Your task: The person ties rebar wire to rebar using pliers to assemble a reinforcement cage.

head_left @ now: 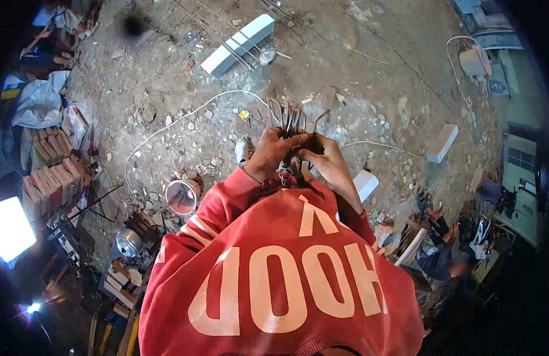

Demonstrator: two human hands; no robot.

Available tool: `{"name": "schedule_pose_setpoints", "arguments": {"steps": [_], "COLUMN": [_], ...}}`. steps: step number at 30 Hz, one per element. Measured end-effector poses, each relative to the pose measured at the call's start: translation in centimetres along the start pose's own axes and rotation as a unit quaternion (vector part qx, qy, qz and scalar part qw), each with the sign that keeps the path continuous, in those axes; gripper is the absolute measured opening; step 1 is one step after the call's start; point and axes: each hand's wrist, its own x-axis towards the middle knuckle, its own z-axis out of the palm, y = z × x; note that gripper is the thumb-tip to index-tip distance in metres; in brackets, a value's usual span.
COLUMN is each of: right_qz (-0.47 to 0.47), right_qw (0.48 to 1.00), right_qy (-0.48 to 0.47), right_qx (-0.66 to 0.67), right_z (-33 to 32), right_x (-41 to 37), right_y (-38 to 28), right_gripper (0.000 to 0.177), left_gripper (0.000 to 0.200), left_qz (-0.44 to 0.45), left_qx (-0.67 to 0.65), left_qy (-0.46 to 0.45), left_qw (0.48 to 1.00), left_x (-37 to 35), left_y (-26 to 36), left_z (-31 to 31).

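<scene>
A: Risks, L to R?

B: L hand [271, 154] is closed round the rods [289, 120], which stick out past both hands, upper mid-view. If it slackens, they'd prob. fan out & drop, b/c the tips splay.

A: And R?

B: R hand [328, 159] has its fingers up against the rods; can't tell if it's gripping, as the fingertips are hidden. A bent rod [322, 116] leans out on that side; I'd guess it could snag or poke if the lot twists.

A: OK, what else is around?

B: Far L, a bright lamp [12, 228]; glare might bother the eyes. Next, stacked blocks [52, 187], then a bucket [182, 197] near the L sleeve [236, 191].

A: Anything in the way?

B: White cable [242, 91] curves over the rubble L of the hands; poss. snag or trip hazard, esp. w/ loose rod ends. Beyond it, a long white block [252, 33]. A small white block [366, 185], part-hidden, sits by the R forearm [344, 188]. Then another person [433, 264], low R, well apart, & another white block [442, 143] farther up.
</scene>
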Motion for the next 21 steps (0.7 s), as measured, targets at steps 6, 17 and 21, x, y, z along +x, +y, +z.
{"name": "schedule_pose_setpoints", "arguments": {"steps": [6, 17, 21], "right_qz": [0.115, 0.066, 0.054], "right_qw": [0.935, 0.991, 0.985], "right_qy": [0.044, 0.087, 0.082], "right_qx": [0.333, 0.079, 0.145], "right_z": [-0.2, 0.7, 1.0], "right_x": [-0.5, 0.4, -0.3], "right_y": [0.4, 0.6, -1.0], "right_gripper": [0.013, 0.023, 0.016], "left_gripper": [0.036, 0.036, 0.033], "left_qz": [-0.089, 0.066, -0.018], "left_qx": [-0.221, 0.059, -0.166], "left_qy": [-0.070, -0.103, -0.061], "left_qw": [0.969, 0.991, 0.984], "left_x": [-0.1, -0.7, -0.1], "left_y": [0.2, 1.7, 0.9], "left_z": [-1.8, -0.7, -0.8]}}
